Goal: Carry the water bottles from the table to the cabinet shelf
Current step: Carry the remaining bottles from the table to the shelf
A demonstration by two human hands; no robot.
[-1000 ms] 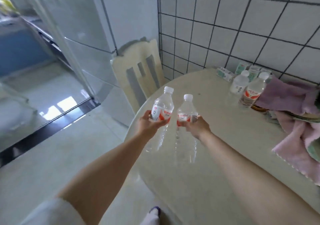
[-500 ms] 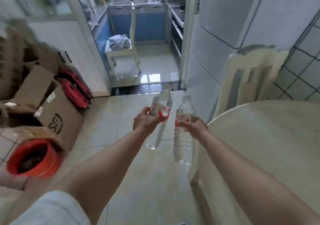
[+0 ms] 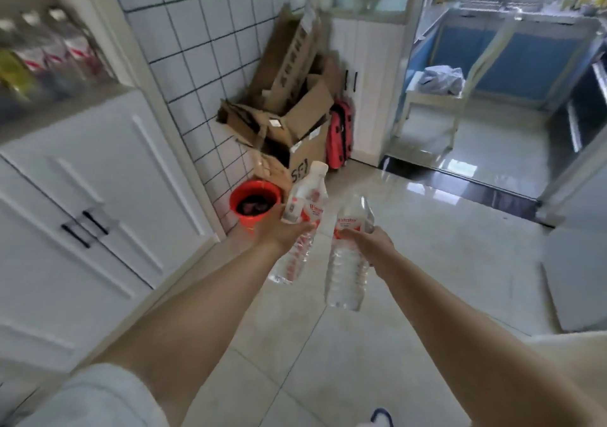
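Head view, looking down past two bare forearms stretched out over a pale tiled floor. The left hand is wrapped around a clear water bottle at its red and white label, white cap tilted up and to the right. The right hand grips a second water bottle just under its label, and that one hangs close to upright. The two bottles are side by side in the air, just apart, well off any surface. Each label carries red script, too blurred to read.

On the left stands a white cabinet with two dark door handles. Its shelf above holds a blurred row of bottles with red-banded labels, the writing unreadable. Farther off, against the white tiled wall, sits a heap of cardboard boxes; the nearest box shows "SF" in black letters. A red bucket stands on the floor just in front of it, beside the left hand's bottle. A red bag leans right of the boxes. At far right a doorway opens onto a room with blue cupboards and a white chair.
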